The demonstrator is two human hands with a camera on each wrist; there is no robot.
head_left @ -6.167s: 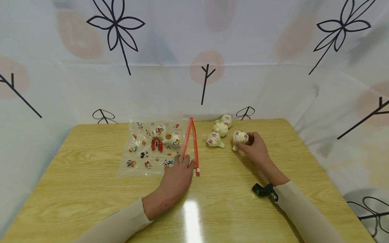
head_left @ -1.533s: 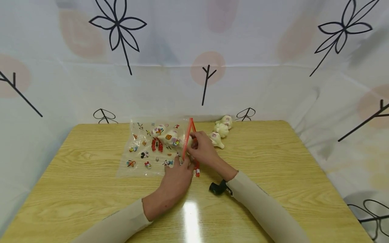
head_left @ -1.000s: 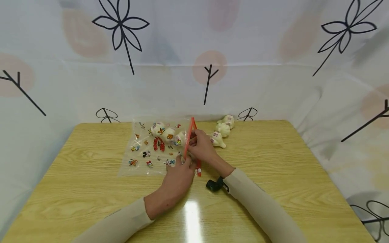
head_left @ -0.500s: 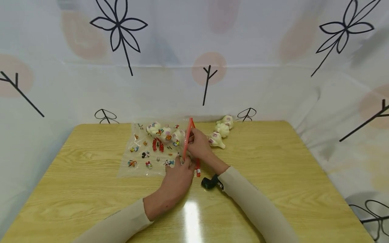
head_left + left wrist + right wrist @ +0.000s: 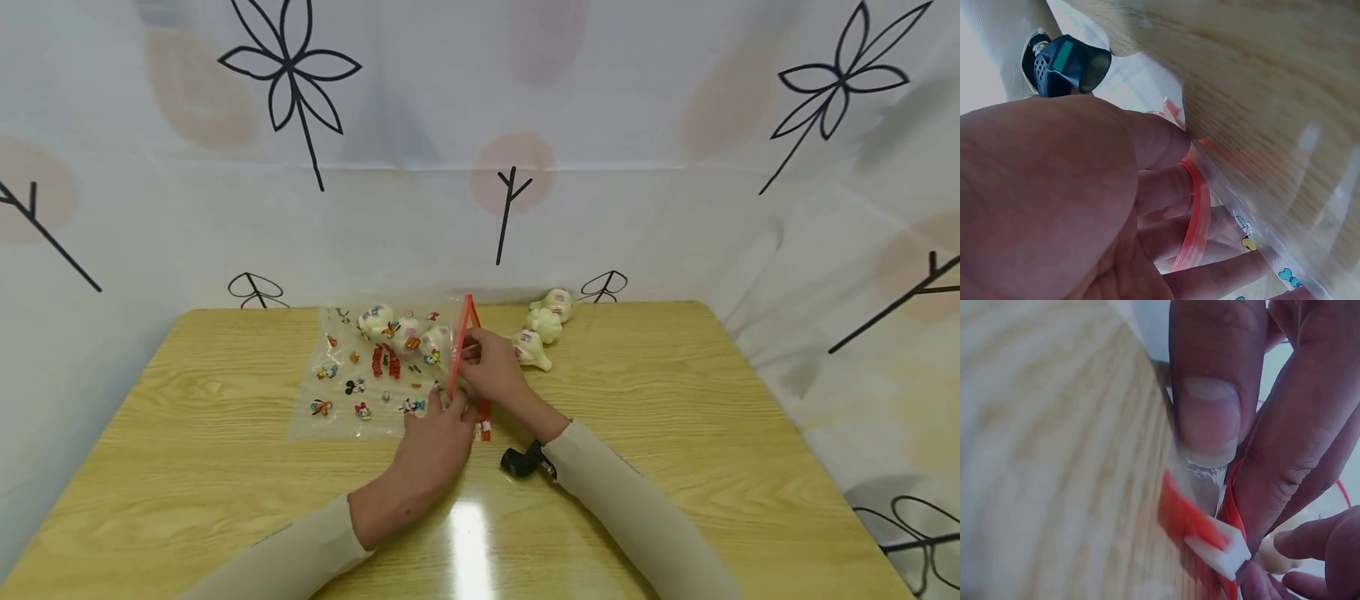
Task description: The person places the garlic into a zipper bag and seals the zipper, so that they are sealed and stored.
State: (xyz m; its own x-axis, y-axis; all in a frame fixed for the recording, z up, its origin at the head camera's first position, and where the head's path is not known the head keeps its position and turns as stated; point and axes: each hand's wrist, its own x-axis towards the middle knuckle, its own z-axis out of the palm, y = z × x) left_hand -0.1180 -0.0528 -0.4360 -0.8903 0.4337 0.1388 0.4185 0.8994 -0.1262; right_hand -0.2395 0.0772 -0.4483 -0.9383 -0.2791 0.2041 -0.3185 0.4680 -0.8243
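Clear bag (image 5: 401, 392) lies with its mouth to the right

The clear bag, printed with small cartoon figures, lies toward the back of the wood-grained table (image 5: 675, 433), left of centre. Its longer side runs left to right: the bottom end is at the left and the gaping mouth faces right. Two red strips (image 5: 461, 342) edge the mouth, meeting at the far end and parting toward the near one, where a white slider (image 5: 1225, 553) sits.

The left hand (image 5: 438, 442) grasps the near part of the mouth, film between thumb and fingers. The right hand (image 5: 495, 367) is in the opening, its slightly bent fingers partly behind a strip and just beside a bulb; whether they hold it, I cannot tell.

There are six bulbs. Three bagged garlic bulbs (image 5: 435, 340) form a slanting row; three loose garlic bulbs (image 5: 529, 348) cluster beyond the right hand. The nearest loose one's stem points right and toward the person, the farthest one's left.

One black wrist camera (image 5: 521, 462) shows beside the right one of two beige sleeves (image 5: 622, 500). Behind hangs a white cloth (image 5: 405, 208) with plant drawings.
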